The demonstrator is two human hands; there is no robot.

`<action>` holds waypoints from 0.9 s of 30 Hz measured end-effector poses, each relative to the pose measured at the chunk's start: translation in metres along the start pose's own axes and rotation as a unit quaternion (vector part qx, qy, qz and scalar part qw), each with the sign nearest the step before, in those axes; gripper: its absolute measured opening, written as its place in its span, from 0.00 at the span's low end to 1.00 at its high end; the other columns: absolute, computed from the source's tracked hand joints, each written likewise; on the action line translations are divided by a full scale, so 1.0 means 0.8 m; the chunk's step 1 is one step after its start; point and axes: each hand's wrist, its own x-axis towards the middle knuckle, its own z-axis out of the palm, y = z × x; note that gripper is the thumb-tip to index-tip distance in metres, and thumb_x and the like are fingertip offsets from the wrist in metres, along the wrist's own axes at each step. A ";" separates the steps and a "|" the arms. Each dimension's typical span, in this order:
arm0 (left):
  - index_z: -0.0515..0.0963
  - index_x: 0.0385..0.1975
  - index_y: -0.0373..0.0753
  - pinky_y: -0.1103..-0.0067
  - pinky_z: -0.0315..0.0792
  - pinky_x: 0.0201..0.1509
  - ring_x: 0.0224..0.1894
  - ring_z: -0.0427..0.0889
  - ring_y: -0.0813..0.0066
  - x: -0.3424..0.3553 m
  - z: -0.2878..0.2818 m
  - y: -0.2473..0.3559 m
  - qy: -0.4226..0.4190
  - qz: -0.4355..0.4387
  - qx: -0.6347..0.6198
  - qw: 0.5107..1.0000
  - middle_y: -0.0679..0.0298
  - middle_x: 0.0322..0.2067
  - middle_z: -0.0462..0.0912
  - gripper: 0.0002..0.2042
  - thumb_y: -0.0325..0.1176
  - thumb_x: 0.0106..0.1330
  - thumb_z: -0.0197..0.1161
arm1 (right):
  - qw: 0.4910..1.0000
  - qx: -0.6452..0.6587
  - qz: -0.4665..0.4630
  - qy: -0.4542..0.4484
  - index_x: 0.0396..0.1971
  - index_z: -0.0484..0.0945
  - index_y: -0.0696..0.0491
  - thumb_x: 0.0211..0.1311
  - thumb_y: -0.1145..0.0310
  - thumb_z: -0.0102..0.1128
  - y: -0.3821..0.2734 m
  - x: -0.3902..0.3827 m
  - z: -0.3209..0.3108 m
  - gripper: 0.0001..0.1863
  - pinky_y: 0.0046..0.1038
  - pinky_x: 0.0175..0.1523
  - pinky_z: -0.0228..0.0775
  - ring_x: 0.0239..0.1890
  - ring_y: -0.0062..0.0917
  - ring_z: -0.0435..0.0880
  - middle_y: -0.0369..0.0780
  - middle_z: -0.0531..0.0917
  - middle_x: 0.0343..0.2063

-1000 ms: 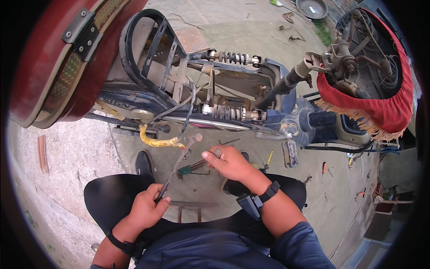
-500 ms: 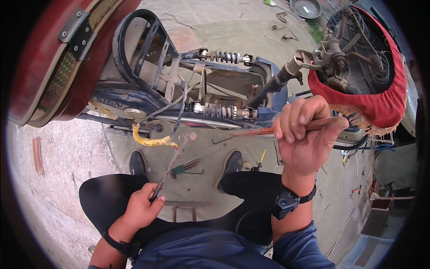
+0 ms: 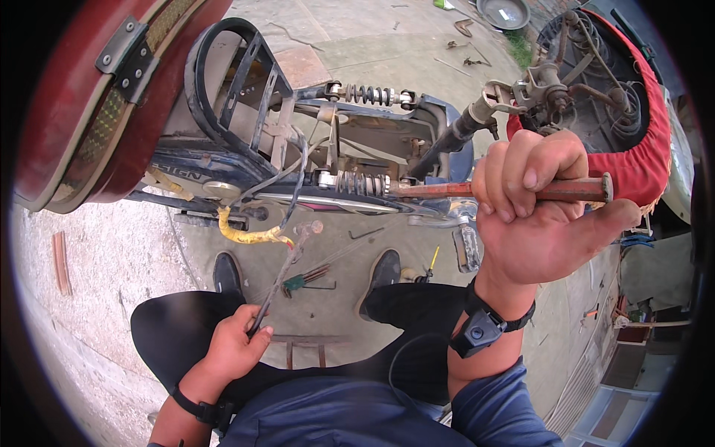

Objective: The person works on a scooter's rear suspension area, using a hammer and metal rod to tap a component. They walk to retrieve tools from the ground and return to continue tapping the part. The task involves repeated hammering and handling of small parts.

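Note:
My left hand (image 3: pixel 234 343) grips the handle of a metal hammer (image 3: pixel 313 228), its head raised beside a yellow-wrapped cable bundle (image 3: pixel 255 235). My right hand (image 3: pixel 544 205) has its fingers curled round a red metal punch or chisel (image 3: pixel 436 191), held nearly level, palm up with the thumb out to the right. The tool's tip is at the right end mount of the nearer coil-spring shock absorber (image 3: pixel 359 183) on the two-wheeler's dark frame (image 3: pixel 253 153); whether it touches is unclear. A second shock absorber (image 3: pixel 369 94) lies farther back in the frame.
A red box (image 3: pixel 71 89) fills the upper left. A red-covered seat or basket (image 3: pixel 648 164) with metal fittings is upper right. Allen keys (image 3: pixel 298 283), a yellow screwdriver (image 3: pixel 434 261) and copper-coloured strips (image 3: pixel 61 264) lie on the ground. A metal basin (image 3: pixel 503 12) is at the back.
My right hand has moved up and right, turned palm up, and now shows the red tool, brought to the shock absorber's mount. My left hand and the hammer have shifted slightly left.

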 end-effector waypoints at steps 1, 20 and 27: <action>0.75 0.45 0.34 0.77 0.65 0.26 0.20 0.68 0.78 0.000 0.000 -0.001 -0.001 -0.002 -0.002 1.000 0.66 0.17 0.70 0.12 0.30 0.66 0.66 | 1.000 -0.004 -0.002 -0.006 0.28 0.69 0.53 0.62 0.20 0.42 0.001 0.001 0.000 0.43 0.21 0.21 0.51 0.15 0.15 0.58 0.31 0.65 0.16; 0.74 0.46 0.33 0.77 0.66 0.26 0.20 0.69 0.77 0.000 0.000 -0.001 -0.005 -0.001 0.007 1.000 0.65 0.18 0.71 0.13 0.30 0.66 0.66 | 0.996 -0.074 0.042 -0.026 0.25 0.68 0.54 0.62 0.19 0.38 0.004 0.004 0.024 0.44 0.24 0.20 0.49 0.15 0.16 0.56 0.33 0.64 0.15; 0.74 0.46 0.33 0.77 0.66 0.26 0.20 0.69 0.78 -0.002 0.001 -0.001 0.002 0.003 0.015 1.000 0.65 0.18 0.71 0.13 0.30 0.66 0.66 | 0.990 -0.098 0.088 -0.043 0.27 0.72 0.57 0.64 0.24 0.40 0.006 0.012 0.021 0.43 0.21 0.25 0.48 0.20 0.13 0.59 0.32 0.68 0.18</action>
